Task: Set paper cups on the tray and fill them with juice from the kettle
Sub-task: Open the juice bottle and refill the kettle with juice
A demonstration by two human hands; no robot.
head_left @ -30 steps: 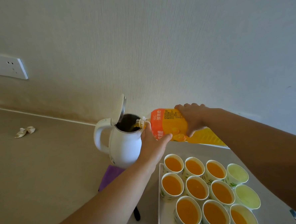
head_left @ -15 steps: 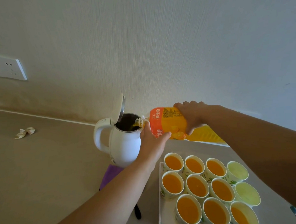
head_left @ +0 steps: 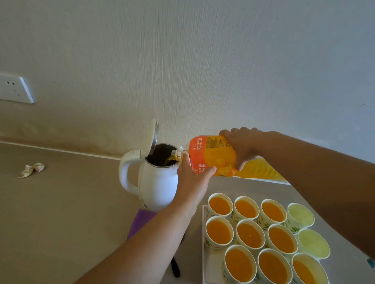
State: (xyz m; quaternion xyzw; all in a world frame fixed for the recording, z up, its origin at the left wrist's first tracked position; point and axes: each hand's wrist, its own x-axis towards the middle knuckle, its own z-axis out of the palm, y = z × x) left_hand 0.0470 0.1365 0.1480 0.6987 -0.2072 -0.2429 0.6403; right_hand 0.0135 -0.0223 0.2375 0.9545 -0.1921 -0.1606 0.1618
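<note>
I have both hands on the orange juice bottle (head_left: 212, 154), which lies tipped nearly level with its neck at the mouth of the white electric kettle (head_left: 160, 187). My left hand (head_left: 192, 181) cups the bottle from below near the neck, thumb curled up onto the label. My right hand (head_left: 241, 145) clasps the body from above, fingers over the top and thumb down the front. A stream of juice (head_left: 169, 162) runs from the neck into the dark inside of the kettle. The kettle's lid (head_left: 148, 138) stands hinged open, and its handle points left, away from the bottle.

The kettle stands on the beige counter (head_left: 66, 215) close to the wall, just left of and behind the white tray (head_left: 205, 270). Paper cups (head_left: 250, 235) stand packed rim to rim on the tray; nine of them hold orange juice. Two more (head_left: 300, 214) at the right end show only pale insides, and I cannot tell whether they sit on the tray or just beside it.

A purple cloth (head_left: 140, 219) lies in front of the kettle's base, partly under my left forearm. A crumpled scrap (head_left: 31, 170) lies well off to the left, and a white wall socket (head_left: 5, 87) sits above it.
</note>
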